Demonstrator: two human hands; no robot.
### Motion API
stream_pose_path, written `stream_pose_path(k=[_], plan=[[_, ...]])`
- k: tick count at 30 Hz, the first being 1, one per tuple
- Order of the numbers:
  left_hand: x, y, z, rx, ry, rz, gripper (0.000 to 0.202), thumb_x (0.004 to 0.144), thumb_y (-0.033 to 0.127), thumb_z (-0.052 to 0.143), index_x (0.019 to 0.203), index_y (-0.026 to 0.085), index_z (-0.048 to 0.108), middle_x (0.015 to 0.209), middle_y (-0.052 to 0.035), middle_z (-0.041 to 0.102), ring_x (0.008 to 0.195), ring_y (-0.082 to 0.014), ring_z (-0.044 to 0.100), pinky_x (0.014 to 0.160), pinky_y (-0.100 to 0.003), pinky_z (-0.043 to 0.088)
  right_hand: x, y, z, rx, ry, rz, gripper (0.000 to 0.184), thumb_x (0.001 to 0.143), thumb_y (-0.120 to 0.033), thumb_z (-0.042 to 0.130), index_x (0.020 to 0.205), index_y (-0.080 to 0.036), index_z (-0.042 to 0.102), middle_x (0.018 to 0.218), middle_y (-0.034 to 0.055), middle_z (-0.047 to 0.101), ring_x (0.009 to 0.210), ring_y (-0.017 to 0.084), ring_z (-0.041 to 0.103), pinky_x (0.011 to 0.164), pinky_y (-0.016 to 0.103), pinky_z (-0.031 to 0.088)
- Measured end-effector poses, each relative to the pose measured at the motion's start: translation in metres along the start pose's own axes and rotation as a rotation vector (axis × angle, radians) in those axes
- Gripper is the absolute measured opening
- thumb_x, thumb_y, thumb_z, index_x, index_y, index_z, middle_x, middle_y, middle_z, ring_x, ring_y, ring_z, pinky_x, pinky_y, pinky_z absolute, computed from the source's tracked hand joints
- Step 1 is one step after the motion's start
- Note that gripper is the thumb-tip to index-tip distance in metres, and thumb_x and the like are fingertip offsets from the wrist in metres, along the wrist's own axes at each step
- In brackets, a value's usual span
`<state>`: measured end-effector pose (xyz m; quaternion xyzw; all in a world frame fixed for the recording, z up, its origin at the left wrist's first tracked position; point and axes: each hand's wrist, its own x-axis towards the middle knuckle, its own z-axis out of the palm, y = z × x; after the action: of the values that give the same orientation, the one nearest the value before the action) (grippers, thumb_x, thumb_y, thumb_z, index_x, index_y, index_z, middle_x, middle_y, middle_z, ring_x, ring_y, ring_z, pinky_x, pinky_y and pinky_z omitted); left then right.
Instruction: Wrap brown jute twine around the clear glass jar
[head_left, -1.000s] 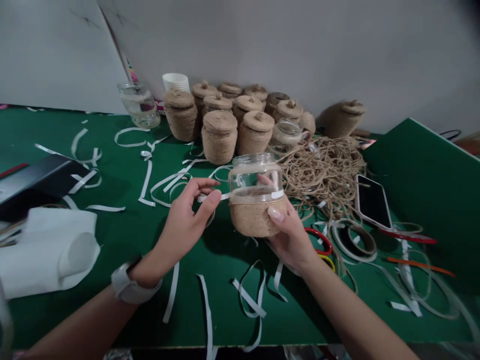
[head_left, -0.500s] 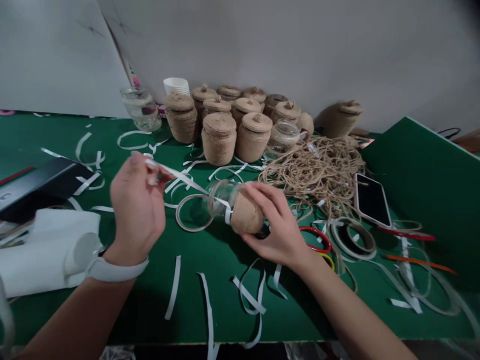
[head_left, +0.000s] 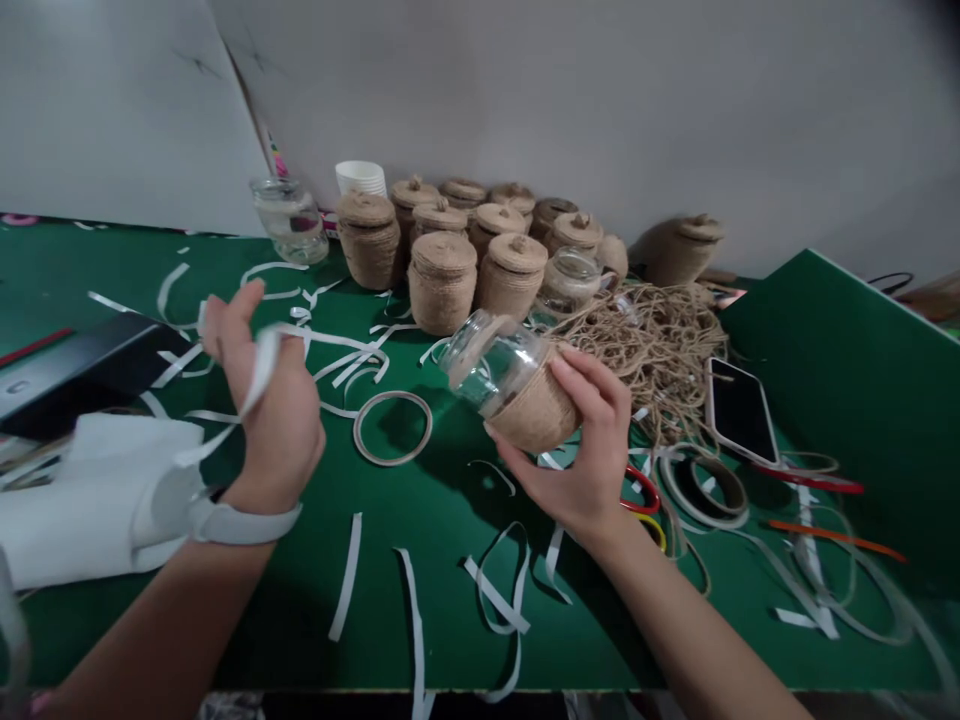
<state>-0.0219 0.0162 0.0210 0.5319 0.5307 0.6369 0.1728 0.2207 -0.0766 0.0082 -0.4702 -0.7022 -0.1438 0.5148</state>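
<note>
My right hand (head_left: 581,440) grips a glass jar (head_left: 514,385) by its lower part, which is wrapped in jute twine. The jar is tilted, its bare glass neck pointing up and left, above the green table. My left hand (head_left: 274,400) is raised at the left with its fingers spread. A blurred white strip (head_left: 262,375) trails across that hand, perhaps clinging to it; its contact with the fingers is unclear. Between the hands, a thin pale ring (head_left: 393,392) lies flat on the table.
Twine-wrapped lidded jars (head_left: 442,285) stand along the wall beside a heap of twine (head_left: 645,350). At right lie a phone (head_left: 742,410), a tape roll (head_left: 705,487) and red-handled scissors (head_left: 641,490). A white roll (head_left: 97,500) sits at left. Loose strips (head_left: 346,575) litter the green table.
The white strip that stretched taut from my left hand to the jar has come off the jar. My right hand has lifted the jar up and right; my left fingers have spread.
</note>
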Motion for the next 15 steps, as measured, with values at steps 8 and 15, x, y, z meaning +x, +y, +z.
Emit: stream_pose_path(k=[8,15], plan=[[-0.01,0.031,0.011,-0.353,-0.17,-0.115,0.022,0.077,0.002,0.049,0.083,0.016,0.064,0.089,-0.004,0.07,0.091,-0.0176,0.067,0.086,-0.031,0.052,-0.005,-0.004,-0.002,0.049,-0.088,-0.328,0.041,0.083,-0.014,0.066,0.121,-0.024,0.055,0.127,0.009,0.055,0.132,0.028,0.046,0.106,0.051,0.052],[-0.022,0.033,0.004,-0.364,-0.824,-0.34,0.061,0.096,0.067,0.032,0.114,0.021,0.068,0.113,-0.0089,0.071,0.105,-0.0263,0.066,0.083,-0.035,0.053,-0.008,-0.01,0.005,0.124,-0.093,-0.292,0.042,0.082,-0.009,0.065,0.121,-0.019,0.055,0.127,0.0125,0.057,0.132,0.029,0.047,0.104,0.052,0.052]])
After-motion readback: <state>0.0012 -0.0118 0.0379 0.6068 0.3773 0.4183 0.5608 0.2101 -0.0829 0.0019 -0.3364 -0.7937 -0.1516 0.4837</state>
